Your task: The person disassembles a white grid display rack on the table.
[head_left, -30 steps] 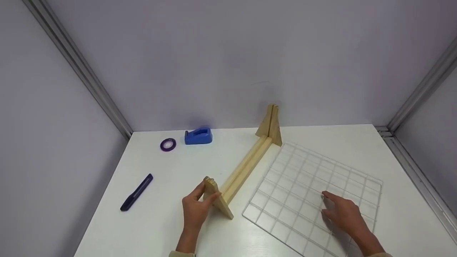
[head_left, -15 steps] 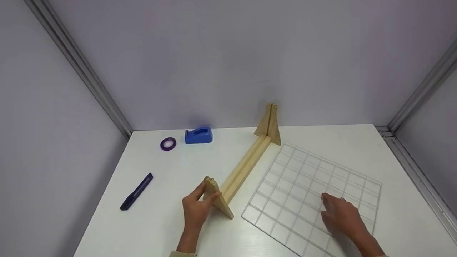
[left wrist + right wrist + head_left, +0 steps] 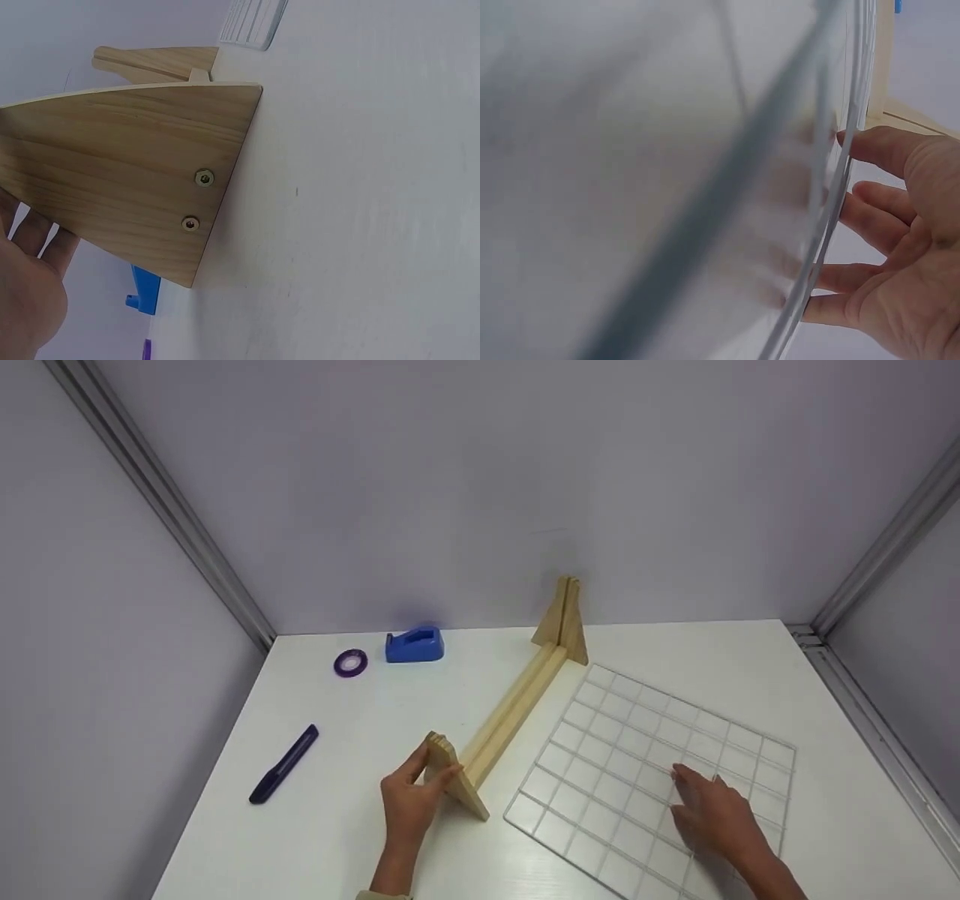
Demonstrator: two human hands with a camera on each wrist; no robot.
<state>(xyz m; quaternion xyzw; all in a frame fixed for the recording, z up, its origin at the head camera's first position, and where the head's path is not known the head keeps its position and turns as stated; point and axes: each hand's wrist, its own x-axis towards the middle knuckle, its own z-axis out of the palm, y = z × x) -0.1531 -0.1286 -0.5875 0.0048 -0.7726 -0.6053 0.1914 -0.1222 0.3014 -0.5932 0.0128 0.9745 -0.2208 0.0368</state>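
A wooden stand has a long grooved rail (image 3: 517, 712) joining two upright end pieces. My left hand (image 3: 409, 799) pinches the near end piece (image 3: 142, 150) at its top, with the thumb on one face and fingers on the other. Two hex bolts (image 3: 204, 178) show on its outer face. To the right of the rail, a white wire grid (image 3: 600, 765) lies flat and low over the table. My right hand (image 3: 724, 817) is on its right half. In the right wrist view its spread, fairly straight fingers (image 3: 874, 217) meet the wires with their tips.
The far end piece (image 3: 562, 619) of the stand rises close to the back wall. A blue tape dispenser (image 3: 415, 646) and a purple tape roll (image 3: 350, 663) sit at the back left. A dark utility knife (image 3: 283, 765) lies left of my left hand.
The grid has shifted slightly left and its shadow lines lie closer to its wires. My right hand moves a little with it. The left hand keeps its hold on the end piece.
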